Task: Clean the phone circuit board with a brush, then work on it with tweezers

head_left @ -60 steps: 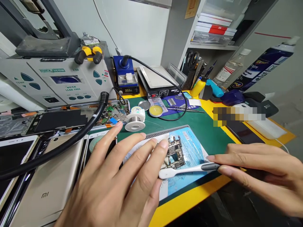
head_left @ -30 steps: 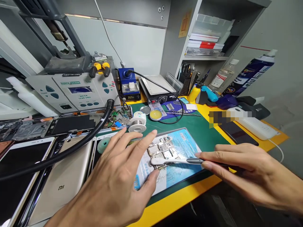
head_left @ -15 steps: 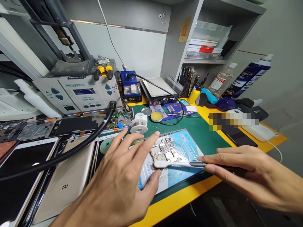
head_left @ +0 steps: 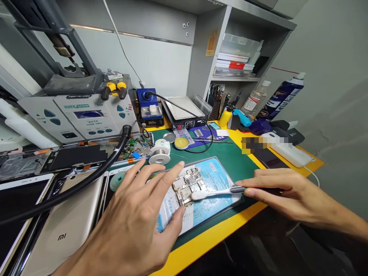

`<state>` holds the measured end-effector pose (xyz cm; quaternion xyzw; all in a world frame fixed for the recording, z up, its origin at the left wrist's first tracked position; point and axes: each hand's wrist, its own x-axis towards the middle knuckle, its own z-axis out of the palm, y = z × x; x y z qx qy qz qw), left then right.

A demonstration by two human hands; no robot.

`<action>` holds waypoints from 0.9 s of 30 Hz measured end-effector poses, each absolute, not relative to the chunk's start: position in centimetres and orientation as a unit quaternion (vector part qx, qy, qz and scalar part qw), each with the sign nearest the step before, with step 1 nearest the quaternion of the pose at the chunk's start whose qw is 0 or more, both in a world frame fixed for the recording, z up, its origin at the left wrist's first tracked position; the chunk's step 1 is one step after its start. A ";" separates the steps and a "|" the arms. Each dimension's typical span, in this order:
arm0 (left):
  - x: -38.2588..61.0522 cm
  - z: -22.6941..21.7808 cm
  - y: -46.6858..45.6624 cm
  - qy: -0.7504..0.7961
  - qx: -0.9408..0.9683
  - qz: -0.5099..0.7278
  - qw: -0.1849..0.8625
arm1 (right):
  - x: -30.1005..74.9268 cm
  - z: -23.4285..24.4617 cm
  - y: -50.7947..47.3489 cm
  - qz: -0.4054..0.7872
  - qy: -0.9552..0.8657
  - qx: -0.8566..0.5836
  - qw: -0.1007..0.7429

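Note:
A toothbrush (head_left: 214, 193) with a white neck and a dark grey handle is pinched between the thumb and fingers of my right hand (head_left: 276, 191). Its head lies over the lower part of a phone circuit board (head_left: 186, 186), bristles hidden underneath. Beneath the board is a spiral-bound blue and white notebook (head_left: 221, 176), with wet-looking patches on its cover. My left hand (head_left: 146, 207) rests over the notebook's left side, fingers spread. Its thumb tip is by the board's lower edge, and the index finger reaches past the upper left corner.
Behind the notebook are a solder spool (head_left: 159, 155) and a yellow flux tin (head_left: 181, 143). A black hose (head_left: 94, 180) arches over phones (head_left: 69, 222) at left. The hot-air station (head_left: 86, 115), soldering station (head_left: 149, 109) and heating plate (head_left: 185, 111) line the back.
The view has shifted, so the bench sits further left in the picture. Across the board, the toothbrush head has moved slightly to the right. My left hand keeps its place by the board.

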<state>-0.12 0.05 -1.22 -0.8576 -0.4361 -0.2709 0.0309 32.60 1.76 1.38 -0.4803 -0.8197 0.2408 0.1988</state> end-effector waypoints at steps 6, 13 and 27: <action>-0.4 -1.6 0.2 -0.433 -0.859 -0.269 0.044 | 33.5 0.5 3.0 0.312 -0.814 -0.468 0.149; -0.4 -1.7 0.3 -0.428 -0.861 -0.270 0.044 | 34.1 1.6 3.1 0.289 -0.800 -0.496 0.175; -0.4 -1.8 0.3 -0.428 -0.860 -0.274 0.045 | 33.9 2.1 4.2 0.285 -0.813 -0.477 0.172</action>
